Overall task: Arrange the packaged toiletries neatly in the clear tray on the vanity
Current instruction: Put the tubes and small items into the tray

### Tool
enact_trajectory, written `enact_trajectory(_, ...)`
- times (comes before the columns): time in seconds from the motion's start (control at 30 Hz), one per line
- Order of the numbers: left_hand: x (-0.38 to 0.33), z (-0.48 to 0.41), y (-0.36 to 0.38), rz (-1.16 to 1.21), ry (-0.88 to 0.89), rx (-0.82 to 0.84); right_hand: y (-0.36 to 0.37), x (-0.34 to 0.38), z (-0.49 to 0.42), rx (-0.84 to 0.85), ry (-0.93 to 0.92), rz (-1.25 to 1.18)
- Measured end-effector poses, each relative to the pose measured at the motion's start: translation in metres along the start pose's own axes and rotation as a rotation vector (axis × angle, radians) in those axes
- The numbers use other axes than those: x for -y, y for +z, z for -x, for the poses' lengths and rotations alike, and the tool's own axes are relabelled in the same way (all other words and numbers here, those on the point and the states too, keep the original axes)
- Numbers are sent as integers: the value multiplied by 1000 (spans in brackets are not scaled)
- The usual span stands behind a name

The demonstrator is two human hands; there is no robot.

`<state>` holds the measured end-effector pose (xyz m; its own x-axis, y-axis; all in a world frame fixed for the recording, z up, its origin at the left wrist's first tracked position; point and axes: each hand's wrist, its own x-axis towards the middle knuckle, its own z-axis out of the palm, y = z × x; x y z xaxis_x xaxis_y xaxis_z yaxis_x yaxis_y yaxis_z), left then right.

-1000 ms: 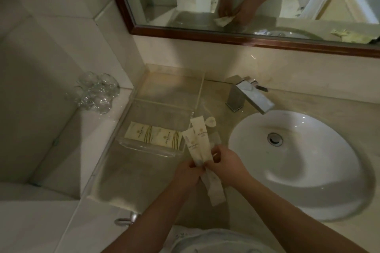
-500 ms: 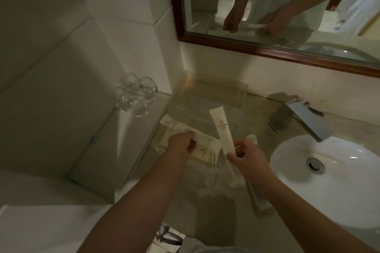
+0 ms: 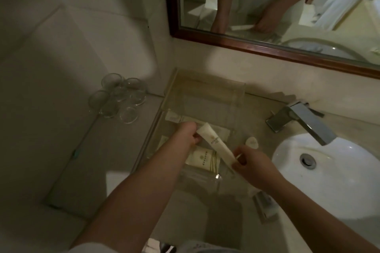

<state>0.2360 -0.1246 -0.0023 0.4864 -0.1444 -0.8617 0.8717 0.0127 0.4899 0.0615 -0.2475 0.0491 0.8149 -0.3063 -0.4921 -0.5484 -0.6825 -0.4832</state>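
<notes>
At far left the room is pale tiled wall [image 3: 61, 33], dim and meeting a lower tiled ledge [image 3: 98, 150] in the corner. On that ledge a cluster of clear drinking glasses [image 3: 119, 98] stands close together, near the wall. Just right of the ledge the stone bench [image 3: 185, 207] begins, mottled beige and unlit at its near edge.

The clear tray [image 3: 207, 90] sits on the bench against the back wall, between the ledge and the tap. Inside it lie flat cream packets: a long one [image 3: 174, 118] across the middle and a square sachet [image 3: 202, 159] nearer the front wall. The left hand [image 3: 186, 134] reaches over the tray, fingers pinched on the upper end of a long cream tube packet [image 3: 216, 144]; the right hand [image 3: 254, 163] is closed on its lower end, so the packet slants over the tray between them, the hands apart.

A small round cream item [image 3: 251, 142] lies on the bench just right of the tray. Another packet [image 3: 265, 206] lies near the bench front, beside the basin. Further right, a square chrome tap [image 3: 304, 121] leans over the white oval basin [image 3: 329, 181] with its metal drain [image 3: 307, 161]. Above, a dark wood-framed mirror [image 3: 267, 46] reflects the arms and packet.
</notes>
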Motion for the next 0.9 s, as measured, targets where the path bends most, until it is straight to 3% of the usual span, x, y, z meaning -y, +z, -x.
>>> enact_trajectory(0.17, -10, 28, -38, -190, 19, 64, 2, 19, -22, 28, -19, 111)
enact_trajectory(0.27, -7, 32, -64, -243, 124, -38, 7, 37, -40, 39, -16, 191)
enact_trajectory(0.47, 3, 55, -102, -713, 675, -337, 19, 72, -73, 65, -82, 281)
enact_trajectory(0.63, 18, 48, -111, -995, 890, -252, 28, 81, -93, 94, -74, 288)
enact_trajectory(0.8, 43, 37, -98, -1284, 958, -46, 41, 76, -102, 64, -119, 300)
enact_trajectory(0.9, 53, 31, -92, -1483, 946, -38, 49, 78, -104, 14, -127, 328)
